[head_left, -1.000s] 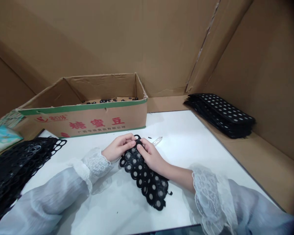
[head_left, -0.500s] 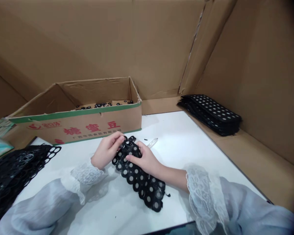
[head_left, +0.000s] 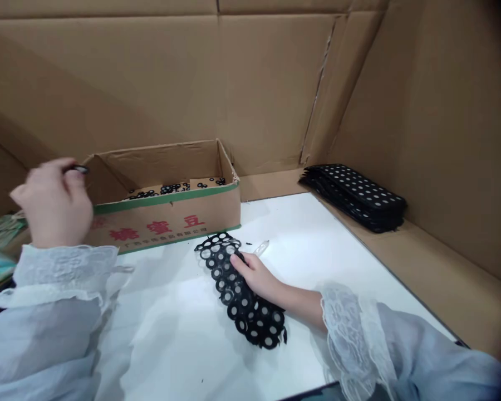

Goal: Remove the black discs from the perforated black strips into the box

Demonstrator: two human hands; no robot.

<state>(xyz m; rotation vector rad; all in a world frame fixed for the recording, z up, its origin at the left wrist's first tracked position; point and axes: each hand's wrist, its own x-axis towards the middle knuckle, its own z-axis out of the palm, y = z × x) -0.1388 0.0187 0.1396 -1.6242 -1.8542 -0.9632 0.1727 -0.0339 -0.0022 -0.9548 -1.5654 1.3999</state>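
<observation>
head view: landmark is the open cardboard box [head_left: 212, 209]. black dotted strip [head_left: 237, 301] lies aslant on the table [head_left: 171, 334], on your side of the box, off its right end. your hands are well apart. right hand [head_left: 261, 277] is closed on the strip's right edge, thumb on top. left hand [head_left: 58, 206] is up at the box's left end, pinching a small dark piece [head_left: 82, 169]; too blurred to name. small black rings [head_left: 173, 189] inside the box; dotted stack [head_left: 359, 192] right of it; clear slim item [head_left: 261, 248] near the right hand.

handling, my guess: strip light, floppy, maybe a bit slick; open far end looks easy to snag or tear. grip the layered middle flat, thumb over fingers, not single loops.
</observation>
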